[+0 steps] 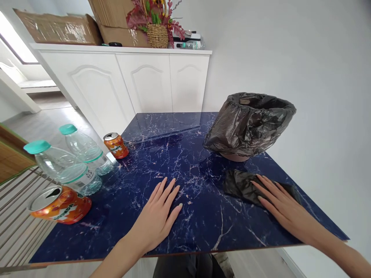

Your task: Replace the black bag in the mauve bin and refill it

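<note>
My left hand (158,216) lies flat on the blue marbled table (185,231), fingers stretched out, holding nothing. On the right, my right hand (282,202) rests with extended fingers on a flattened black plastic bag (240,186). Behind that bag stands a bin lined with a black bag (246,131); its mouth is open at the top. Along the table's left side are two clear bottles with turquoise caps, a nearer bottle (68,170) and a farther bottle (88,152). Two opened orange soda cans stand there too, a near can (65,208) and a far can (116,146).
A white cabinet (145,81) stands beyond the table, bearing cardboard boxes (63,29), a woven basket of flowers (157,35) and a lying bottle (191,45). A metal rack (17,220) is at the left edge. A pale wall (324,77) runs along the right.
</note>
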Demonstrator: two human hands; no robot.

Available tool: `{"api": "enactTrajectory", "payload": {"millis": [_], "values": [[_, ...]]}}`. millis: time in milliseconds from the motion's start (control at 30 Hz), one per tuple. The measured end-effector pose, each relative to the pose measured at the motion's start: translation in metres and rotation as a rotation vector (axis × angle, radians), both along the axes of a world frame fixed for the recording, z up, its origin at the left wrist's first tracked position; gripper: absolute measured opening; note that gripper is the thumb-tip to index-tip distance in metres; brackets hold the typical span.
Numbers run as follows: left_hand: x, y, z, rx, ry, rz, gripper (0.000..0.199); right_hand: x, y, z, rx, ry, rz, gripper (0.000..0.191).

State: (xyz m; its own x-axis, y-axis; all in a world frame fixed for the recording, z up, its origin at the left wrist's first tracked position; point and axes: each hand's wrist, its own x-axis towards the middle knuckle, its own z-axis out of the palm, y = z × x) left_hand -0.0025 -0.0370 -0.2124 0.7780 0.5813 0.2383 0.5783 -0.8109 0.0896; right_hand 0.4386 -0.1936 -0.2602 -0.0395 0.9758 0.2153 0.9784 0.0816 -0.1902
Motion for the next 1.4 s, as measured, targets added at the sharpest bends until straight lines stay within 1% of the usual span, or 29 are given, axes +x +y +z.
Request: {"api": "enactTrajectory", "payload": {"millis": [100,200,300,367,433,467,533,600,700,767,800,900,1033,1167,1400], "values": [[0.0,-0.001,0.0,-0.002,-0.016,0.003,0.061,0.031,-0.003,0.004,-0.049,0.062,-0.009,0.062],[0.001,-0.003,-0.001,-0.004,-0.052,0.014,0.06,0.054,-0.004,0.007,-0.078,0.11,-0.021,0.062],[0.0,-0.005,-0.003,-0.001,-0.072,0.032,0.059,0.065,-0.003,0.008,-0.066,0.133,-0.016,0.059],[0.0,-0.007,-0.004,0.001,-0.07,0.037,0.057,0.064,0.0,0.008,-0.006,0.133,-0.017,0.055],[0.0,-0.008,-0.004,-0.001,-0.065,0.044,0.056,0.051,0.004,0.009,0.1,0.117,-0.018,0.051],[0.0,-0.008,-0.003,-0.004,-0.064,0.049,0.056,0.039,0.006,0.01,0.158,0.109,-0.011,0.05],[0.0,-0.009,-0.002,-0.011,-0.064,0.056,0.055,0.008,0.011,0.013,0.248,0.102,0.028,0.05],[0.0,-0.009,-0.002,-0.02,-0.068,0.059,0.055,-0.032,0.014,0.018,0.278,0.147,0.106,0.048],[0.001,-0.009,-0.001,-0.036,-0.079,0.063,0.055,-0.088,0.017,0.025,0.197,0.266,0.211,0.043],[0.001,-0.008,-0.001,-0.044,-0.083,0.061,0.054,-0.113,0.02,0.027,0.096,0.346,0.208,0.039],[0.001,-0.008,-0.001,-0.047,-0.084,0.06,0.054,-0.121,0.022,0.027,0.052,0.388,0.191,0.036],[0.002,-0.007,0.0,-0.054,-0.083,0.062,0.055,-0.131,0.03,0.026,-0.023,0.512,0.112,0.027],[0.003,-0.005,0.0,-0.062,-0.084,0.083,0.057,-0.129,0.036,0.023,-0.041,0.623,0.034,0.028],[0.002,-0.004,-0.001,-0.079,-0.106,0.097,0.057,-0.128,0.037,0.021,-0.038,0.657,0.018,0.027],[0.003,-0.003,-0.003,-0.069,-0.136,0.09,0.054,-0.129,0.036,0.024,-0.055,0.678,0.012,0.029]]}}
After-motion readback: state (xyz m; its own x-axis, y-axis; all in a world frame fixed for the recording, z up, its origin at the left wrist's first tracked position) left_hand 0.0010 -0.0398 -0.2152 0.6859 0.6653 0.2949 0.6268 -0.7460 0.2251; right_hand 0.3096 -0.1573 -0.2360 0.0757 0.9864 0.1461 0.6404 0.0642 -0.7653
